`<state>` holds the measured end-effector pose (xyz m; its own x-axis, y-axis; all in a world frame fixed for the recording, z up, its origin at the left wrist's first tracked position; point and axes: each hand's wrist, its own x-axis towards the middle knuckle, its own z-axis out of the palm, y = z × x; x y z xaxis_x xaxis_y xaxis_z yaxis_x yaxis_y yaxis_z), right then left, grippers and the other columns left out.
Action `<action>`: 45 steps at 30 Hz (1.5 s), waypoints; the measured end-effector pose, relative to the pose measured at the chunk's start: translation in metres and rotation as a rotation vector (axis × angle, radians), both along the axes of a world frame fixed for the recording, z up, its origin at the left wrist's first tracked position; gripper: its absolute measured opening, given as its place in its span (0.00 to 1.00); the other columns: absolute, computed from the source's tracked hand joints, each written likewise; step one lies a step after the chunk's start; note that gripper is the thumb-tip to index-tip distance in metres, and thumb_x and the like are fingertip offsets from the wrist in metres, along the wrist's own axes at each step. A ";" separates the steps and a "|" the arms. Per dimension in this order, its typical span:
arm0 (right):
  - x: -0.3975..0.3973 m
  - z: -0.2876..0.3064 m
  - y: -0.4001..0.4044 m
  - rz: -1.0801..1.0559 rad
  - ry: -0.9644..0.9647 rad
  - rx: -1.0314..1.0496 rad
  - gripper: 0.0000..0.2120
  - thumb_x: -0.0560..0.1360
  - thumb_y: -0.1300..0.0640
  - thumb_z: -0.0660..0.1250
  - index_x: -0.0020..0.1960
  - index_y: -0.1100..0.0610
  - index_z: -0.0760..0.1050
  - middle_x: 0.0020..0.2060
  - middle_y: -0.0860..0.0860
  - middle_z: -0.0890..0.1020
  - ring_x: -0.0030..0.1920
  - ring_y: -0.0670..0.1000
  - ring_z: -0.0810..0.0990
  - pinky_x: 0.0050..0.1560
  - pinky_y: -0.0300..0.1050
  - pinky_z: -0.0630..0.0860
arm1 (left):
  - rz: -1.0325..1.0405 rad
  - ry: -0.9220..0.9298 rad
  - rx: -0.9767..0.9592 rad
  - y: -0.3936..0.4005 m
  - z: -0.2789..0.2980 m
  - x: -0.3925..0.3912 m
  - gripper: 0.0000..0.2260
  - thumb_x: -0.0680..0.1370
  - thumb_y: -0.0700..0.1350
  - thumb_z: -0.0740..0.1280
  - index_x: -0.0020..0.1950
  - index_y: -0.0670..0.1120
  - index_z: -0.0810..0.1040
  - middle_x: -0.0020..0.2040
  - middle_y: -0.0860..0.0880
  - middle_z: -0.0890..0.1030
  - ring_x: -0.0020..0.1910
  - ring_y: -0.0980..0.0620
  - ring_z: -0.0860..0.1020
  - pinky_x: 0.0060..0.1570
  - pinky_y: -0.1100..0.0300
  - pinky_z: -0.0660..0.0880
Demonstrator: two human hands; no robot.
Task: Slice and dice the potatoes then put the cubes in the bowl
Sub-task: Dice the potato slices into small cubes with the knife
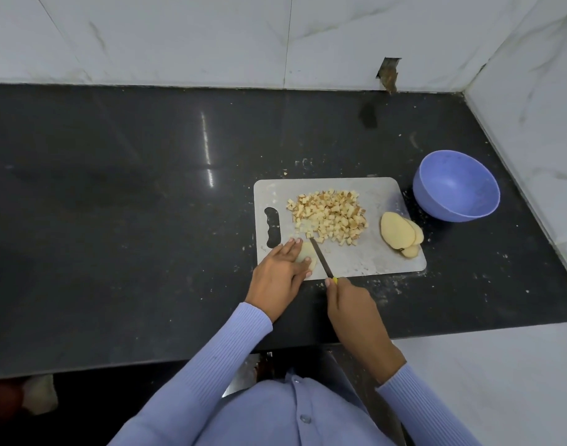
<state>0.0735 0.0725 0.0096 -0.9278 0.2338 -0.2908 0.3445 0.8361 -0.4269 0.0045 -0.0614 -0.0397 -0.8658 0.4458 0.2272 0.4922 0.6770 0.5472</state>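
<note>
Straight left fingers (296,244) of the left hand (280,268) press a pale potato slice (308,257) onto the grey cutting board (372,255). The right hand (348,300) grips a yellow-handled knife (322,260) beside it. Diced potato cubes (332,217) lie farther; stacked slices (401,235) right; the blue bowl (456,185) sits far right.

Slices (401,235) flank bowl (456,185); left bare

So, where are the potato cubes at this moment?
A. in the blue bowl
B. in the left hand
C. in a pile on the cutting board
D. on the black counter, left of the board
C: the cubes lie in a pile on the board, and nothing can be seen inside the bowl beside it.
</note>
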 end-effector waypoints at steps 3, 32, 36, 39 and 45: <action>-0.006 -0.003 -0.004 0.004 -0.025 0.019 0.16 0.83 0.47 0.47 0.46 0.56 0.66 0.38 0.53 0.76 0.42 0.56 0.76 0.39 0.46 0.66 | -0.006 0.022 0.027 0.000 -0.003 0.000 0.09 0.73 0.43 0.67 0.49 0.44 0.85 0.60 0.39 0.78 0.61 0.41 0.77 0.63 0.46 0.67; -0.001 0.002 -0.006 -0.007 -0.001 0.057 0.18 0.83 0.47 0.47 0.48 0.57 0.68 0.42 0.55 0.79 0.42 0.56 0.78 0.39 0.46 0.68 | 0.048 -0.054 -0.016 -0.007 -0.006 0.002 0.11 0.73 0.45 0.71 0.53 0.41 0.83 0.63 0.38 0.76 0.64 0.41 0.75 0.66 0.47 0.66; -0.009 0.002 -0.011 0.018 -0.018 0.053 0.19 0.83 0.47 0.47 0.52 0.59 0.70 0.45 0.56 0.80 0.47 0.58 0.78 0.41 0.47 0.67 | 0.038 -0.060 0.006 -0.004 -0.001 0.000 0.09 0.72 0.40 0.73 0.50 0.39 0.84 0.62 0.38 0.76 0.63 0.40 0.75 0.66 0.48 0.65; -0.012 0.001 -0.013 0.012 -0.042 0.054 0.19 0.83 0.48 0.47 0.52 0.59 0.70 0.47 0.57 0.80 0.48 0.59 0.78 0.42 0.48 0.68 | 0.038 -0.038 -0.005 -0.002 -0.003 0.000 0.07 0.72 0.39 0.73 0.49 0.39 0.84 0.61 0.38 0.77 0.62 0.40 0.75 0.65 0.48 0.64; 0.003 0.002 -0.014 0.015 -0.090 0.083 0.18 0.83 0.49 0.46 0.54 0.59 0.69 0.47 0.56 0.80 0.48 0.56 0.79 0.41 0.45 0.68 | 0.062 -0.088 -0.037 0.000 -0.004 0.001 0.09 0.76 0.41 0.69 0.55 0.40 0.82 0.65 0.41 0.74 0.67 0.44 0.72 0.69 0.50 0.64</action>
<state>0.0769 0.0584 0.0112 -0.9026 0.2467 -0.3528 0.3653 0.8726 -0.3242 0.0050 -0.0613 -0.0437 -0.9077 0.3979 0.1335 0.4002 0.7249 0.5607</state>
